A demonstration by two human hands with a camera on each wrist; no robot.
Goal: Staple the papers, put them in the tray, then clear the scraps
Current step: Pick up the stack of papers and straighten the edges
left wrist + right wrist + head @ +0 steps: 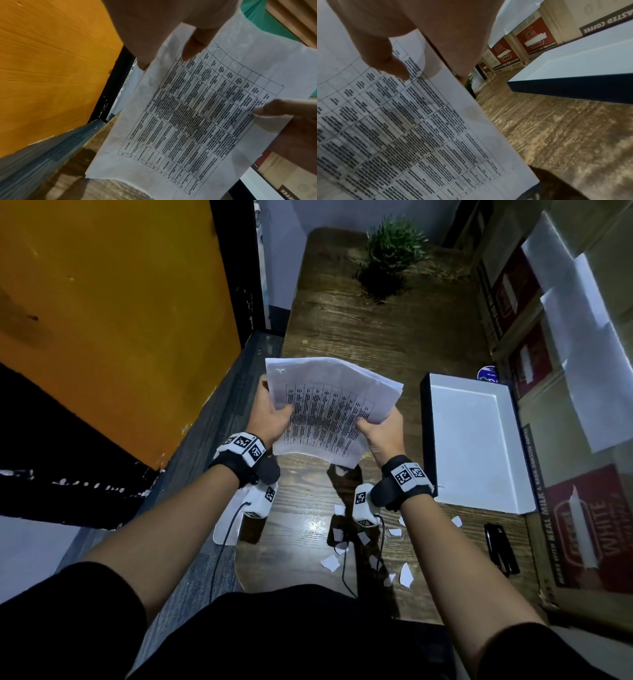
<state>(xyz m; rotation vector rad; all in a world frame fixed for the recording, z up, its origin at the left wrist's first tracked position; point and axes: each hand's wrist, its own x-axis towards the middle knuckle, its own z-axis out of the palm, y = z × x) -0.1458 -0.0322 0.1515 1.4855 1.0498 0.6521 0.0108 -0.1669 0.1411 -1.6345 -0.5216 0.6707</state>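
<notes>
Both hands, left hand (pixel 274 414) and right hand (pixel 382 433), pinch the papers (pixel 329 409) above the table (pixel 376 337); uneven edges risk a crooked staple.

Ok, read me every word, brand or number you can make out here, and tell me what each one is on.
"WHITE": red panel of the cardboard box right of the tray.
"REAL MILK": dark strip on that same box.
"ASTED COFFEE", first letter cut off, upside down: dark band on a carton in the right wrist view.
Papers held by both hands: printed table, too blurred to read.
Round blue label behind the tray: too small to read.
Wristband markers: square codes, no words.
</notes>
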